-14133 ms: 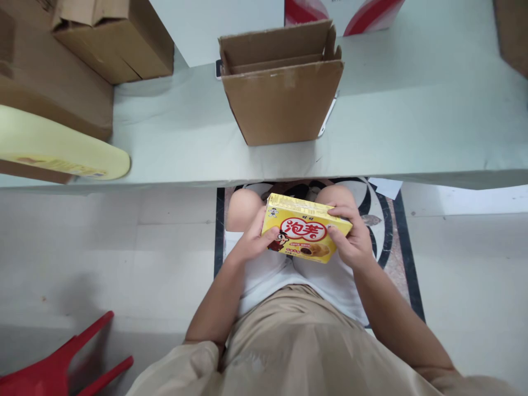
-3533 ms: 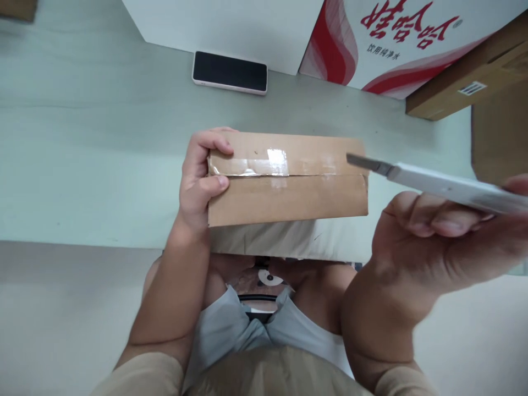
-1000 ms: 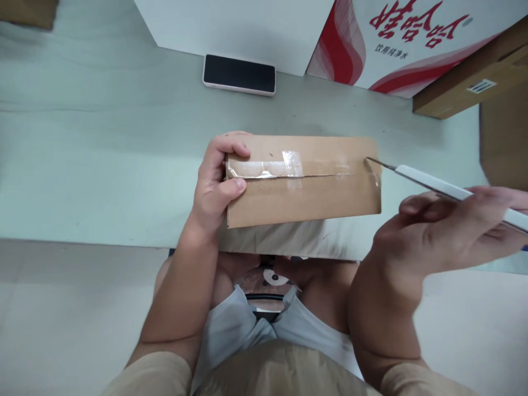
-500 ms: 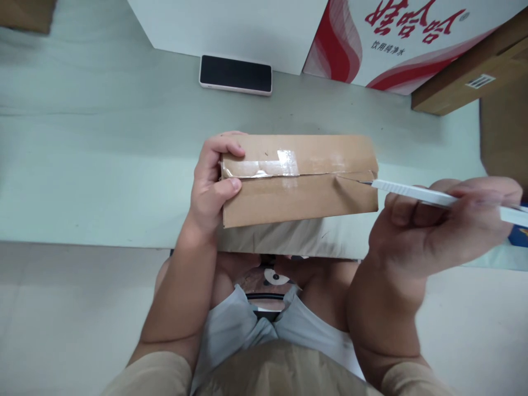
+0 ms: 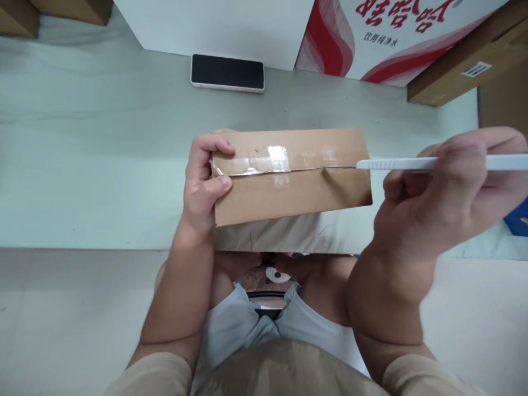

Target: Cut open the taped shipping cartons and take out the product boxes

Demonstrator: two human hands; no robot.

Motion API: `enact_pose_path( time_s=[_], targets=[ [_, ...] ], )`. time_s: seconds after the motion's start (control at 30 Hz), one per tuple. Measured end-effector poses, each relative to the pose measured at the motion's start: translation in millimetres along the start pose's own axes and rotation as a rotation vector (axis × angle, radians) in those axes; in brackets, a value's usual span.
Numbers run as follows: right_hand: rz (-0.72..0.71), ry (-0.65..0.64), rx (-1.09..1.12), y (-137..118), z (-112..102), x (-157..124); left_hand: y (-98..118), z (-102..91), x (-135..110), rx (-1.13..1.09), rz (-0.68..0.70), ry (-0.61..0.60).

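A brown cardboard box (image 5: 264, 198), with a seam along its face, is gripped at its left end by my left hand (image 5: 205, 179); thumb and fingers clasp that end from either side of the seam. Clear tape (image 5: 243, 166) covers the left part of the seam, with a shiny cross piece near the middle. My right hand (image 5: 449, 192) is closed around a white-handled craft knife (image 5: 396, 164). Its thin blade lies along the right part of the seam, tip at the slit. How deep the tip sits I cannot tell.
Behind the box, a phone-like device (image 5: 226, 73) with a dark screen rests on the pale green tablecloth (image 5: 103, 159). A white carton with red print (image 5: 379, 55) and a brown carton (image 5: 449, 77) stand at the back right. A blue item (image 5: 517, 220) sits at the right edge.
The knife has swung from a slant to nearly level, its tip shifting left along the seam. My right hand has risen. The whole view has shifted slightly.
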State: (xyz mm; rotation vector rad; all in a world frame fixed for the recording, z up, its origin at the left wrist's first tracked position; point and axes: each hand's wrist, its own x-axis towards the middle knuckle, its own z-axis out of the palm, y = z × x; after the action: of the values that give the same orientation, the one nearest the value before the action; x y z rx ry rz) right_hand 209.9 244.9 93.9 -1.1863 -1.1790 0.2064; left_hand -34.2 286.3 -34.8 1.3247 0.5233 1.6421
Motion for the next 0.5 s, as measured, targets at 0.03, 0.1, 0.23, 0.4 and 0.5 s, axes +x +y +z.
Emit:
enact_pose_path(
  time_s=[0.03,0.1,0.23,0.4,0.5],
  targets=[
    [-0.017,-0.021,-0.033,1,1,1,0,0.7,0,0.004,-0.011,0.017],
    [-0.013,-0.092,-0.082,2,3,2,2,2.8,0,0.005,-0.033,0.044],
    [0.069,-0.241,-0.112,5,4,2,5,5.1,1,-0.054,-0.03,0.01],
    [0.048,-0.264,-0.129,13,5,-2,5,5.7,4,-0.053,0.005,0.001],
    [0.035,-0.289,-0.186,15,4,-4,6,8.9,4,-0.013,-0.01,0.066]
  ],
)
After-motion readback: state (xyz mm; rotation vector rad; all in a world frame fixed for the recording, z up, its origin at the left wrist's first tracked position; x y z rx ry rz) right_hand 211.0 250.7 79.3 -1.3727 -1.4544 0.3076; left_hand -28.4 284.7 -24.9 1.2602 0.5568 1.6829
